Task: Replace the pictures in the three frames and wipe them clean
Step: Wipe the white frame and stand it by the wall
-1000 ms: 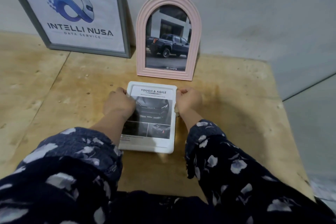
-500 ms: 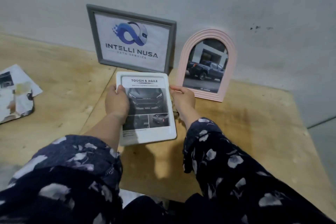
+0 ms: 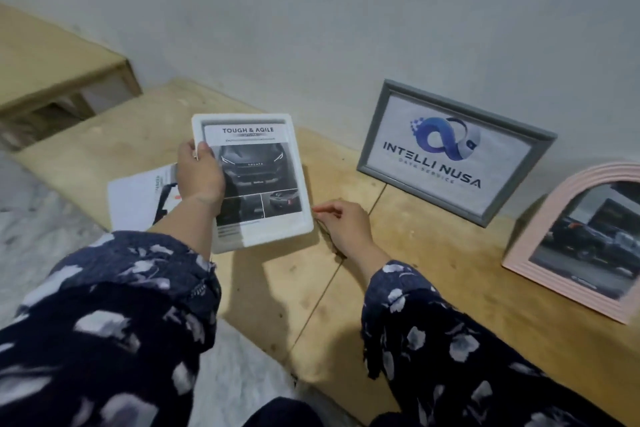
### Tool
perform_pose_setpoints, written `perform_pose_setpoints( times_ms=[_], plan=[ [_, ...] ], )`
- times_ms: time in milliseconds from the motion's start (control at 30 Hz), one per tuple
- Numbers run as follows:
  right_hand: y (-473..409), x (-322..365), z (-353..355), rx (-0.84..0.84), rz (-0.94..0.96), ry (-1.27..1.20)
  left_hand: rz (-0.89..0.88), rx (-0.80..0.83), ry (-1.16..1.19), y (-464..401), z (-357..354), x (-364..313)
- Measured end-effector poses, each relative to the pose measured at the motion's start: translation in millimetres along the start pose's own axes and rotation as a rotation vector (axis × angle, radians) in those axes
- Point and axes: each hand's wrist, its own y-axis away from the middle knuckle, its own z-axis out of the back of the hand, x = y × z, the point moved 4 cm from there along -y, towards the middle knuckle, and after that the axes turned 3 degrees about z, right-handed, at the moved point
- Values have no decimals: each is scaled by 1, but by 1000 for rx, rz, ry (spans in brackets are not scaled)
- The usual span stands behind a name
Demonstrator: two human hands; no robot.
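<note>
White frame [image 3: 256,180], mid-frame, sits in my left grip [image 3: 199,177], pinched at its edge; my right grip [image 3: 341,224] hangs loose beside its corner. All three hold pictures: grey frame [image 3: 453,149] and pink frame [image 3: 581,239] lean right. Wiping, I judge, remains.

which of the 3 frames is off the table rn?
The white frame, gripped by the left hand. The grey frame and pink arched frame stand on the table against the wall.
</note>
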Motion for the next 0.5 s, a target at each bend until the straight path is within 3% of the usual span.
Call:
perform_pose_setpoints(
  times_ms=[233,300,367,500],
  plan=[
    [-80,16,-29,-100,130,467,-15,-26,58,-74,35,0],
    [-87,5,-45,121,49,728,3,-20,71,-85,37,6],
    [-77,-18,-59,349,-67,821,8,-1,75,-88,35,10],
    [-76,-18,-66,378,-87,795,25,52,81,-93,29,16]
  ],
)
